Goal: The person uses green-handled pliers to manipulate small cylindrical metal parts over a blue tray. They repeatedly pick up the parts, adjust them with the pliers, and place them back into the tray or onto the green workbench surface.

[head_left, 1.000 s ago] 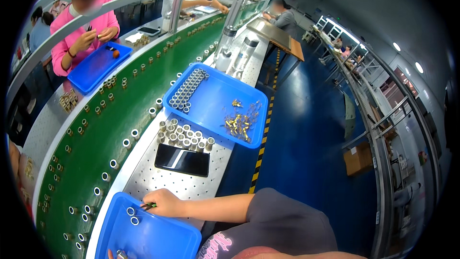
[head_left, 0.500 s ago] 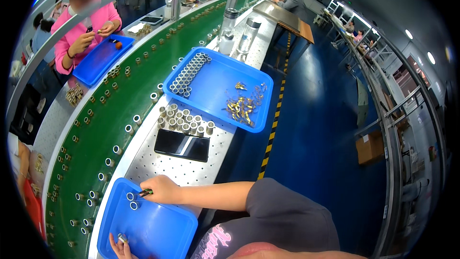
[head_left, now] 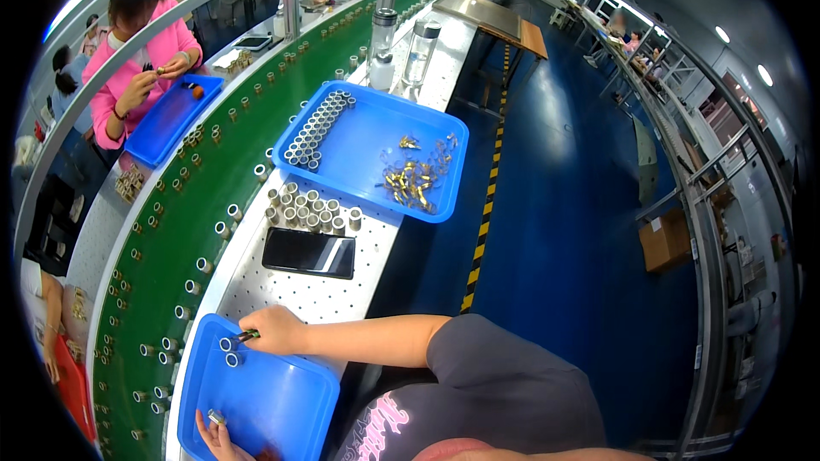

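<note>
In the near blue tray [head_left: 295, 401], my left hand [head_left: 220, 442] holds a short metal sleeve [head_left: 216, 417] upright between its fingers. My right hand [head_left: 275, 329] is closed around a slim dark tool with some green on it [head_left: 247, 335]; its exact kind is hidden by the fist. The tool's tip comes up to one metal ring-shaped sleeve [head_left: 227, 344] at the tray's upper left corner. A second sleeve [head_left: 232, 359] stands right beside that one. I cannot tell whether the tool touches the sleeve.
Beyond lie a black phone [head_left: 308, 253], a cluster of sleeves [head_left: 313, 212] and a larger blue tray [head_left: 367, 141] with sleeves in rows and small brass pieces [head_left: 412, 183]. A green conveyor [head_left: 243, 141] carries sleeves on the left. Across it sits a person in pink [head_left: 141, 55].
My right hand has brought the tool's tip closer to the sleeve at the tray's corner. My left hand still holds its sleeve. The whole view has shifted slightly.
</note>
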Demonstrator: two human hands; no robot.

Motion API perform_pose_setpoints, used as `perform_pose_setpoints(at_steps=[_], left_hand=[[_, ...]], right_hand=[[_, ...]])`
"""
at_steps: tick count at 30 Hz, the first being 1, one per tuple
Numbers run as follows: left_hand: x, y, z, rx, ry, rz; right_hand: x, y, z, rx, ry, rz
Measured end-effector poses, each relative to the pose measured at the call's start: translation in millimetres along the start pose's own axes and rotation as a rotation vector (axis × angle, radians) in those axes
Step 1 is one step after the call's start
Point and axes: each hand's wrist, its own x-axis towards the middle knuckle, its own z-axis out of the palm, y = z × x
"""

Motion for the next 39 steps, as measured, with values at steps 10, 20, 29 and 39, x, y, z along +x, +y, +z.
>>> perform_pose_setpoints(at_steps=[10, 20, 29, 39], left_hand=[[8, 18, 8, -0.331, 0.180, -0.403], [12, 4, -14, -0.416, 0.302, -0.498], [5, 64, 8, -0.767, 0.284, -0.453], [5, 86, 29, -0.919, 0.134, -0.556]], right_hand=[[-1, 3, 0, -0.011, -0.005, 0.002], [-2, 3, 1, -0.023, -0.022, 0.004], [7, -9, -11, 0.134, 0.033, 0.178], [-14, -81, -13, 0.175, -0.171, 0.109]])
